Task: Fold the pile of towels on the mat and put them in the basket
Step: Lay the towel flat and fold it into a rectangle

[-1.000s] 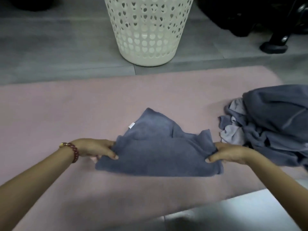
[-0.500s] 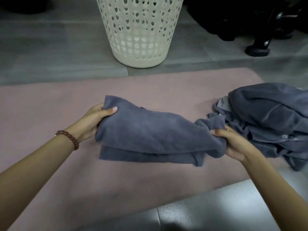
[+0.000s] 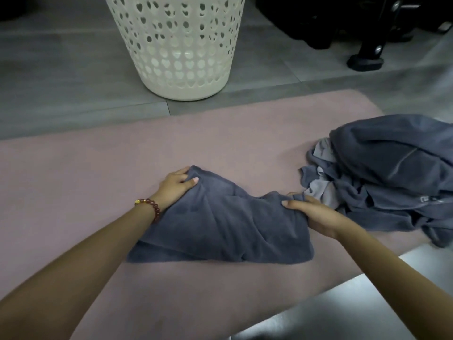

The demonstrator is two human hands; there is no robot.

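A blue-grey towel (image 3: 225,227) lies folded over on the pink mat (image 3: 73,182) in front of me. My left hand (image 3: 175,187) pinches its far left corner, thumb on top. My right hand (image 3: 316,214) grips the far right corner, close to the pile. The pile of blue-grey and pale grey towels (image 3: 387,175) sits heaped on the mat's right end. A white perforated basket (image 3: 179,45) stands on the floor beyond the mat, straight ahead.
Grey tiled floor (image 3: 61,82) surrounds the mat. Black equipment with a foot (image 3: 365,62) stands at the back right. A pale floor strip (image 3: 343,303) runs along the mat's near right edge.
Both hands carried the towel's near edge up and away from me, then laid it down, doubling the towel over. The towel now rests on the mat, with my hands at its far corners.
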